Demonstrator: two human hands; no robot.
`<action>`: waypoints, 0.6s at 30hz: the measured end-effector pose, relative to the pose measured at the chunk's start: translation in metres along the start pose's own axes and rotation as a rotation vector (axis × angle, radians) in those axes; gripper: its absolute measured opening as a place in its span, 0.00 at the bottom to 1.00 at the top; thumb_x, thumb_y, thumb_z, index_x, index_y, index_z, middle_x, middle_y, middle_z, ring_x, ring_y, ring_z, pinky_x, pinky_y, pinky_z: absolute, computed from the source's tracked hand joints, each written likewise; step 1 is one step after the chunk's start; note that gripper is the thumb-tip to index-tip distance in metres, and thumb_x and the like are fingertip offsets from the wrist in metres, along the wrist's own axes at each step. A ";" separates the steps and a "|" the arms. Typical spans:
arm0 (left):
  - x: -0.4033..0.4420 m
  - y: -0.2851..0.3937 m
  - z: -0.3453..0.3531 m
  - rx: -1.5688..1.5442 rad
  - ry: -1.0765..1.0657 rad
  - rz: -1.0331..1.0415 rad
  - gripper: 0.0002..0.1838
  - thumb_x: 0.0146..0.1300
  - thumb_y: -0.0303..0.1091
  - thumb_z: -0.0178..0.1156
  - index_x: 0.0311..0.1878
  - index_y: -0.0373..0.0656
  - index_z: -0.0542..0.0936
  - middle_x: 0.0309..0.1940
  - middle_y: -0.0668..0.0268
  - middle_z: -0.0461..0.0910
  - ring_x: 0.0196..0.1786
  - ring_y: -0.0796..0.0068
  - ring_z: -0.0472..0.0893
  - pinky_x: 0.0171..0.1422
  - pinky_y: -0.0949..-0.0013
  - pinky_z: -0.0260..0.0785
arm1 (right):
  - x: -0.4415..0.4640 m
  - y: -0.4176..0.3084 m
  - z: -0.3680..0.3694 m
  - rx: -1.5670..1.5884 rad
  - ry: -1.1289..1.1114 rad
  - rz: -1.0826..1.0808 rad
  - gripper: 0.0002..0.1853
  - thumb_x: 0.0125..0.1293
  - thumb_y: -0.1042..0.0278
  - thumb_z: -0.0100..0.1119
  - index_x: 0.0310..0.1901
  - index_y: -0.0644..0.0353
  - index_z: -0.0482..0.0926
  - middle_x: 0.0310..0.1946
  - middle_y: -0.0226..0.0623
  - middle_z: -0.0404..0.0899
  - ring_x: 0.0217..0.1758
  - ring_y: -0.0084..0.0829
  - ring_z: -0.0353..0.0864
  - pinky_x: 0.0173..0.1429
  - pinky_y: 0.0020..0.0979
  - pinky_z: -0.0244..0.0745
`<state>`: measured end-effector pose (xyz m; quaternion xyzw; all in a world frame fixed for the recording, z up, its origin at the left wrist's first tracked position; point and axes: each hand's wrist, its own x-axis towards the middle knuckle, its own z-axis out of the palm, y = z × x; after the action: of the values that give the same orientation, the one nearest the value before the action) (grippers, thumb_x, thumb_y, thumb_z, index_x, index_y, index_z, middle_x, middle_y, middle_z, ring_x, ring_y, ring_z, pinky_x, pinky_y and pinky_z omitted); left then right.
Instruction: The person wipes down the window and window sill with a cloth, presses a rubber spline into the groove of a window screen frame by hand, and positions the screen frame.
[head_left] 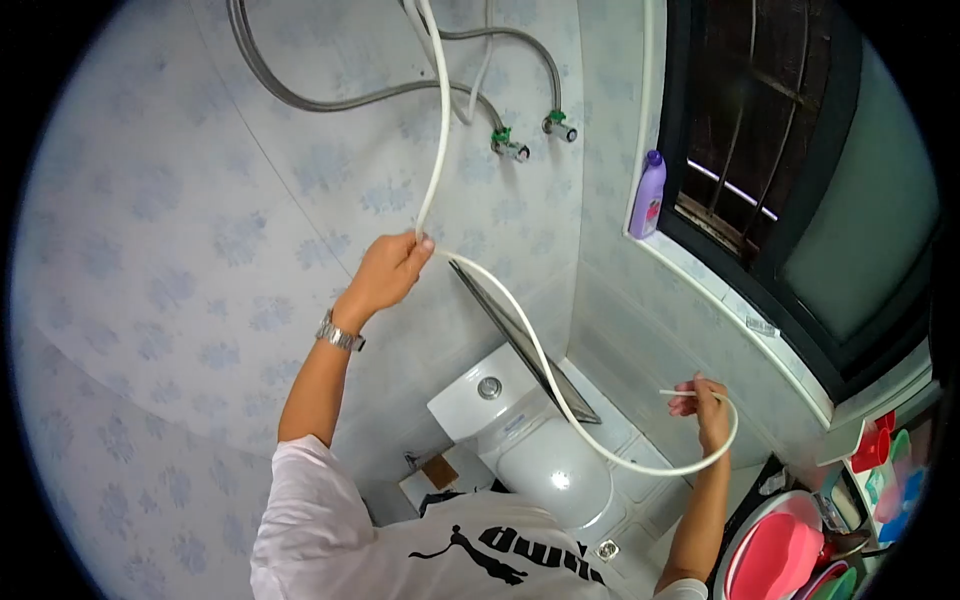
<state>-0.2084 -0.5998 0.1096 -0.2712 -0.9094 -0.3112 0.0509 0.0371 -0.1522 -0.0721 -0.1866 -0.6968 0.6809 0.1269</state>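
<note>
A long white hose (535, 335) comes down from the top of the view. My left hand (388, 270), with a metal watch at the wrist, is closed around it partway along. From there the hose sags in a wide curve past the toilet (555, 470) and loops up to my right hand (703, 402). My right hand pinches the hose close to its free end, which points left. Braided metal hoses (340, 104) hang above and lead to two wall valves (512, 150) with green fittings.
A dark flat panel (520, 340) leans by the toilet tank. On the window sill (700, 275) stands a purple bottle (649, 195), beside a barred window. Pink basins (775, 555) and a rack with red cups (873, 445) are at lower right. A floor drain (607, 549) lies near the toilet.
</note>
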 end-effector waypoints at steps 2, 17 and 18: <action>-0.013 0.016 -0.008 -0.023 -0.004 0.025 0.25 0.73 0.50 0.47 0.27 0.36 0.72 0.20 0.68 0.73 0.23 0.79 0.77 0.30 0.73 0.71 | -0.002 -0.012 -0.003 0.012 0.010 -0.011 0.26 0.72 0.50 0.48 0.33 0.69 0.81 0.20 0.42 0.81 0.20 0.30 0.81 0.26 0.27 0.72; 0.035 0.098 0.007 -0.806 0.039 -0.099 0.19 0.70 0.46 0.53 0.33 0.38 0.74 0.14 0.65 0.74 0.11 0.79 0.70 0.15 0.74 0.63 | 0.081 0.110 -0.035 -0.641 -0.044 0.323 0.17 0.63 0.58 0.62 0.31 0.68 0.82 0.16 0.40 0.79 0.15 0.31 0.77 0.20 0.31 0.68; 0.043 0.101 0.010 -0.928 0.110 -0.130 0.18 0.70 0.46 0.53 0.35 0.38 0.74 0.14 0.65 0.74 0.10 0.79 0.68 0.14 0.74 0.62 | 0.079 0.119 -0.036 -0.531 -0.062 0.316 0.17 0.62 0.58 0.64 0.34 0.68 0.82 0.18 0.40 0.80 0.16 0.31 0.78 0.19 0.30 0.68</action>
<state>-0.1910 -0.5074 0.1667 -0.1911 -0.6853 -0.7011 -0.0470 -0.0079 -0.0850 -0.1953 -0.2986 -0.8162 0.4915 -0.0552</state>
